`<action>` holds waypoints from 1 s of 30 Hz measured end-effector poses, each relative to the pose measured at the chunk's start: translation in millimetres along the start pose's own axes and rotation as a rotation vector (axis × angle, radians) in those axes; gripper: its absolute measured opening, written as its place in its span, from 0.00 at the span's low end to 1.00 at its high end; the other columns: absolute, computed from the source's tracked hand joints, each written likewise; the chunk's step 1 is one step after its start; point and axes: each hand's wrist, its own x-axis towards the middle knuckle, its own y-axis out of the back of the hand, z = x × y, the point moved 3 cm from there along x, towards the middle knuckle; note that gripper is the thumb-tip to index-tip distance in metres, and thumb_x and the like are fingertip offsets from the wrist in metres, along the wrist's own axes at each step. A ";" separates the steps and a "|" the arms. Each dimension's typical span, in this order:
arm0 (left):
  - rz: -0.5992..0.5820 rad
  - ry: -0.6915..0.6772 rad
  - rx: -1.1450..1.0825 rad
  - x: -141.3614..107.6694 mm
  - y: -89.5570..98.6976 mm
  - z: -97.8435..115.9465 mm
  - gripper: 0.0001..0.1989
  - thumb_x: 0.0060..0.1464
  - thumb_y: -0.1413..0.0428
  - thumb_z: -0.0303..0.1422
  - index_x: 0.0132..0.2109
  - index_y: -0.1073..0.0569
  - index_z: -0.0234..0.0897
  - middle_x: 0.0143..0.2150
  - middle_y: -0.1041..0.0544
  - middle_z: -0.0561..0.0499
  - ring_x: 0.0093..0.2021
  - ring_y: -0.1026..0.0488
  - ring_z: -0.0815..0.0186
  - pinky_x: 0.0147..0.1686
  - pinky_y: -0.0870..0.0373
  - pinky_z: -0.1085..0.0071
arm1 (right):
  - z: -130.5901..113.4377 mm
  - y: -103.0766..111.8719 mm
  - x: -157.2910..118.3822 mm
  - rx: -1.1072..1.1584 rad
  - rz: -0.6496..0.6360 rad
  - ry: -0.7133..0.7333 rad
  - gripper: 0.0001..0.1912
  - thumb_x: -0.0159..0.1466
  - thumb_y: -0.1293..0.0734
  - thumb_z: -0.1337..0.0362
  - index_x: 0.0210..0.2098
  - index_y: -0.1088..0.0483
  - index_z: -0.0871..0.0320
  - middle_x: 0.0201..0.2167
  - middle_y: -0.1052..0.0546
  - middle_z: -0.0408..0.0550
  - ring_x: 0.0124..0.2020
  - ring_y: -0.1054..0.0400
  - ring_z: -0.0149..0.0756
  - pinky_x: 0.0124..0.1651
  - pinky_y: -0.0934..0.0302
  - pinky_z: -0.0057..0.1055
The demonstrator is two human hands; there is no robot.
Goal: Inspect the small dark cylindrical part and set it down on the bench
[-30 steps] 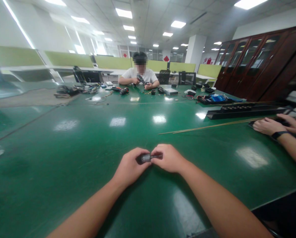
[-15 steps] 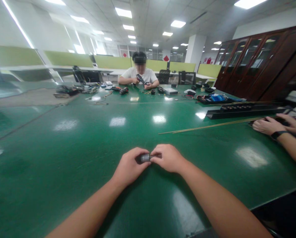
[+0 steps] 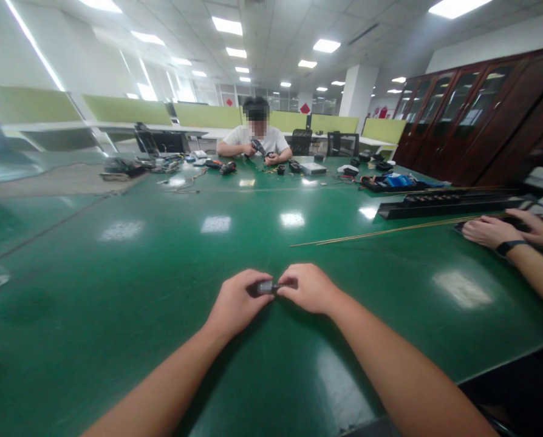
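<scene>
A small grey metal cylinder (image 3: 265, 287) lies between the thumb and fingers of my left hand (image 3: 237, 303), low over the green table (image 3: 162, 328). Its dark end is partly hidden in the palm. From its right end a thin dark shaft (image 3: 276, 287) runs to my right hand (image 3: 308, 288), whose thumb and fingertips are pinched on it. The fingers partly cover the shaft. Both hands are close together, near the middle of the view.
Long thin brass rods (image 3: 344, 240) lie to the right, before a black channel (image 3: 412, 209). Another person's hands (image 3: 494, 232) are at the right edge. Across the table a person (image 3: 253, 139) holds a dark tool. Electronics and tools (image 3: 228, 167) line the far side.
My two hands have moved very slightly apart, and a little more of the shaft shows between them. The grip of both is the same.
</scene>
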 end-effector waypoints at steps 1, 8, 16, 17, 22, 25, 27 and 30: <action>0.001 0.001 0.001 0.0 0.2 -0.1 0.11 0.48 0.35 0.31 0.42 0.21 0.44 0.40 0.20 0.54 0.41 0.24 0.64 0.44 0.30 0.69 | 0.1 0.1 0.3 0.005 0.001 0.005 0.07 0.62 0.30 0.60 0.37 0.21 0.55 0.35 0.21 0.45 0.37 0.29 0.35 0.39 0.41 0.29; 0.011 0.013 0.017 0.5 1.2 -2.2 0.12 0.47 0.35 0.31 0.41 0.21 0.45 0.40 0.19 0.54 0.41 0.23 0.63 0.44 0.29 0.68 | 0.9 -0.1 -0.9 0.027 0.044 0.005 0.07 0.61 0.30 0.61 0.37 0.21 0.56 0.34 0.21 0.46 0.35 0.30 0.34 0.38 0.41 0.28; 0.011 0.014 -0.001 2.5 -1.7 -3.3 0.11 0.47 0.35 0.31 0.41 0.20 0.44 0.40 0.19 0.54 0.41 0.23 0.63 0.44 0.29 0.68 | 3.0 -2.4 -1.6 0.040 0.061 0.007 0.06 0.59 0.29 0.62 0.35 0.22 0.56 0.32 0.23 0.45 0.33 0.31 0.33 0.36 0.42 0.27; 0.012 0.014 -0.002 2.4 -2.0 -3.7 0.11 0.47 0.35 0.31 0.41 0.20 0.45 0.40 0.19 0.54 0.41 0.23 0.63 0.44 0.29 0.68 | 3.2 -2.4 -1.5 0.042 0.062 0.009 0.06 0.59 0.29 0.62 0.35 0.22 0.56 0.33 0.23 0.45 0.33 0.31 0.33 0.36 0.42 0.27; 0.024 0.024 -0.001 2.0 -0.7 -5.7 0.11 0.47 0.35 0.31 0.41 0.20 0.44 0.40 0.19 0.53 0.41 0.23 0.62 0.44 0.28 0.67 | 3.6 -0.9 -1.0 0.045 0.068 0.004 0.05 0.59 0.29 0.63 0.35 0.23 0.57 0.32 0.23 0.44 0.33 0.32 0.33 0.36 0.42 0.27; 0.040 0.032 0.004 2.8 1.5 -5.8 0.11 0.47 0.35 0.30 0.41 0.20 0.43 0.40 0.19 0.53 0.41 0.23 0.62 0.44 0.28 0.67 | 3.6 1.1 -1.2 0.043 0.079 -0.003 0.05 0.59 0.29 0.64 0.34 0.23 0.57 0.31 0.24 0.44 0.32 0.33 0.32 0.35 0.43 0.27; 0.045 0.038 0.004 3.5 2.6 -5.8 0.11 0.47 0.36 0.30 0.41 0.20 0.43 0.40 0.19 0.52 0.40 0.23 0.62 0.44 0.28 0.66 | 3.6 2.2 -1.2 0.044 0.083 -0.007 0.05 0.58 0.29 0.64 0.34 0.23 0.58 0.31 0.24 0.44 0.31 0.33 0.32 0.35 0.43 0.27; 0.043 0.040 0.012 4.3 3.0 -6.3 0.12 0.46 0.36 0.31 0.41 0.20 0.43 0.40 0.19 0.52 0.41 0.23 0.61 0.44 0.27 0.66 | 3.0 3.3 -1.0 0.051 0.082 -0.011 0.05 0.58 0.29 0.64 0.34 0.23 0.58 0.30 0.24 0.44 0.31 0.33 0.32 0.34 0.43 0.27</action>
